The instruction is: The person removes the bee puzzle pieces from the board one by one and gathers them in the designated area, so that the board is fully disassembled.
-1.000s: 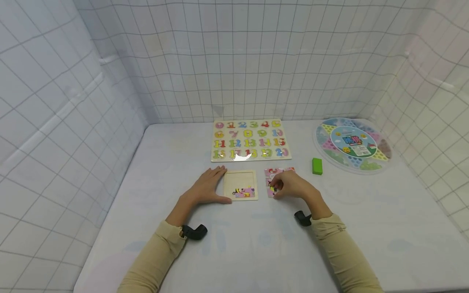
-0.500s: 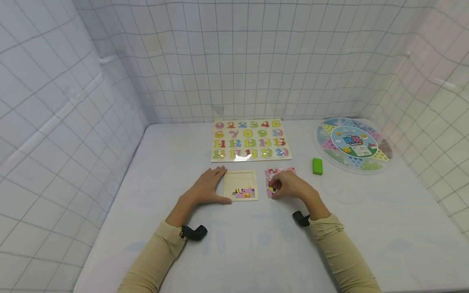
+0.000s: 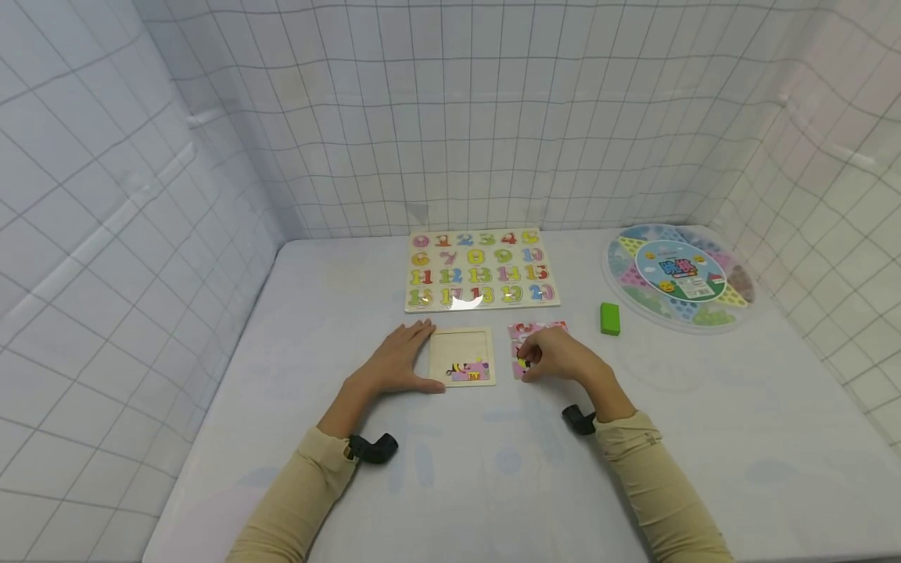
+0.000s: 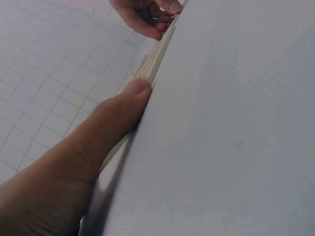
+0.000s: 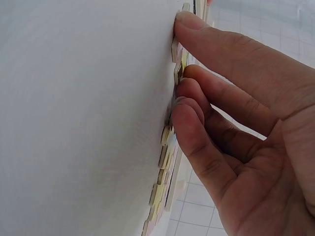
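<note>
My left hand (image 3: 396, 361) rests on the table at the left of a square wooden puzzle tray (image 3: 432, 352). Its fingers and thumb are spread, with the thumb (image 4: 133, 91) against the tray's near edge. Inside the tray, a pink-and-yellow bee puzzle piece (image 3: 470, 370) lies along the bottom right. To the right, several pink picture pieces (image 3: 519, 330) lie flat in a group, partly covered by my right hand (image 3: 559, 356). That hand's thumb and forefinger pinch a puzzle piece (image 5: 179, 73) with yellow and black on it, low at the table.
Behind the tray lies a number puzzle board (image 3: 482, 270). A green block (image 3: 609, 319) stands right of my right hand, and a round Chinese checkers board (image 3: 679, 274) lies at the back right. Grid-patterned cloth walls (image 3: 464, 117) close in the table's back and sides.
My right hand has shifted slightly left, its thumb and forefinger still at the yellow-and-black piece. My left hand and the tray stay in place.
</note>
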`<state>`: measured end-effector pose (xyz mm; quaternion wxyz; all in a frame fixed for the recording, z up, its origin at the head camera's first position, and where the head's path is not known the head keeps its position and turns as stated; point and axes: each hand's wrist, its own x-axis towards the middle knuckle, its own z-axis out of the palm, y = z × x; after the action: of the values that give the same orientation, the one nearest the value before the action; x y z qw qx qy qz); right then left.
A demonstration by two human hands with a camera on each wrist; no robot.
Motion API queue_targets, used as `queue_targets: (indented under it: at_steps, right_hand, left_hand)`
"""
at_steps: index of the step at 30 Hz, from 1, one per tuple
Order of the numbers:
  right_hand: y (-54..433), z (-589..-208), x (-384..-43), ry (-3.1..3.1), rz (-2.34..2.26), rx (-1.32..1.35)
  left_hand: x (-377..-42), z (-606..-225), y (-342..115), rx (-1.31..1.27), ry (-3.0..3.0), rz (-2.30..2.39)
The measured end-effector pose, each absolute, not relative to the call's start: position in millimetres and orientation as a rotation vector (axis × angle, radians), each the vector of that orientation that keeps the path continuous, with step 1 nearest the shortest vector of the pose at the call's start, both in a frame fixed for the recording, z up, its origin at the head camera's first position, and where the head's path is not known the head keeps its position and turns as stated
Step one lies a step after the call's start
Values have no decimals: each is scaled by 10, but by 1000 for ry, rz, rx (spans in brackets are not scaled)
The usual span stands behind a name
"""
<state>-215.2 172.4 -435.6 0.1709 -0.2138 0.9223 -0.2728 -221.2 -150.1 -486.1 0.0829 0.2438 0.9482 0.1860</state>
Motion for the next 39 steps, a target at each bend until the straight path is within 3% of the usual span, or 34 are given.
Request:
queue_targets:
  at_steps: [22, 39]
  right_hand:
    - [1736, -4379, -2199, 2605, -809, -589]
    - [1066, -4336, -2258, 2511, -856, -720]
  left_hand:
    - [-2202, -4859, -1491, 725, 2825, 556]
    - [-2199, -4818, -1497, 728, 2824, 560]
